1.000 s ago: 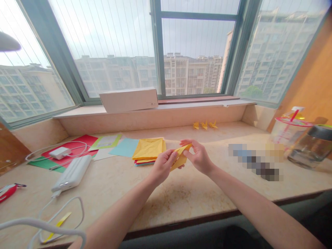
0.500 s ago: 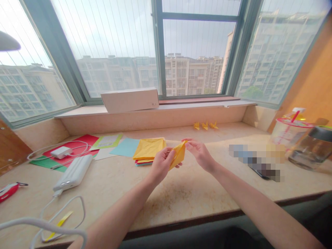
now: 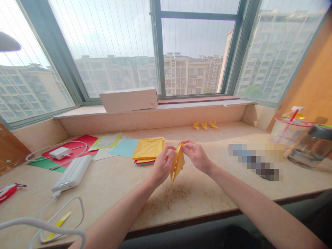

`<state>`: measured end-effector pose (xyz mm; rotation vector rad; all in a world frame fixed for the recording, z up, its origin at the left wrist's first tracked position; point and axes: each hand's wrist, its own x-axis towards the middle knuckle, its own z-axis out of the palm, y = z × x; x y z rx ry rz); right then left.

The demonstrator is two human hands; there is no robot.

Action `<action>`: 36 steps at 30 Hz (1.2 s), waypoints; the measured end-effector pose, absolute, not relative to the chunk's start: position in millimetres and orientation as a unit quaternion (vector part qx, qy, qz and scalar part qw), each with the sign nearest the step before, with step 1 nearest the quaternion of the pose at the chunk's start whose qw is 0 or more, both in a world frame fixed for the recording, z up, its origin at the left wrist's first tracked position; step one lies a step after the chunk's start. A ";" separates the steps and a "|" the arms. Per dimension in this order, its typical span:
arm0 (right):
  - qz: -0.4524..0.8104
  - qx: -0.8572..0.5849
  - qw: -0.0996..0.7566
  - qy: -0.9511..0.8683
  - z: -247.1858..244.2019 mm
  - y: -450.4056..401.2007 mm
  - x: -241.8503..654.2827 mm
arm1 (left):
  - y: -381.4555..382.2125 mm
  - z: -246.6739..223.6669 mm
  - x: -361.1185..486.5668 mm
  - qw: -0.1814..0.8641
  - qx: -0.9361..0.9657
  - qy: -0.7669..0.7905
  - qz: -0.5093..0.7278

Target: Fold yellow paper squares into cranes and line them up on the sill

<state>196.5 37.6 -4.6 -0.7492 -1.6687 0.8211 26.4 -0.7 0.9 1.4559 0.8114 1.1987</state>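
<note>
A folded piece of yellow origami paper (image 3: 178,163) is held above the stone counter (image 3: 197,197), its pointed flaps hanging down and spread a little apart. My left hand (image 3: 164,162) is closed on its left side, thumb and fingers pinching it. My right hand (image 3: 195,155) pinches its top right edge with the fingertips. Just left of my left hand lies a stack of folded yellow paper (image 3: 148,148), with red and blue sheets under it. Farther back, three small yellow paper cranes (image 3: 204,125) stand in a row.
On the left lie coloured sheets (image 3: 85,141), a white charger (image 3: 60,152), a white power bank (image 3: 73,173), cables and a red tool (image 3: 9,192). To the right are a blurred dark object (image 3: 259,166), a cup with a straw (image 3: 287,133) and a glass jar (image 3: 308,148). A white box (image 3: 129,100) rests on the sill.
The yellow paper has turned more upright, and its flaps now point down and apart. My right hand has shifted slightly left and my left hand has changed its hold.
</note>
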 end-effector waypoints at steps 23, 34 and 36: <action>0.341 -0.297 0.529 -0.718 1.4 31.2 198.2 | 11.0 -5.9 19.1 0.377 0.689 0.410 0.464; 0.323 -0.319 0.543 -0.706 3.6 30.6 195.9 | 4.2 0.2 21.8 0.407 0.672 0.403 0.469; 0.327 -0.321 0.541 -0.705 3.6 30.7 195.8 | 2.2 2.2 23.1 0.417 0.672 0.389 0.472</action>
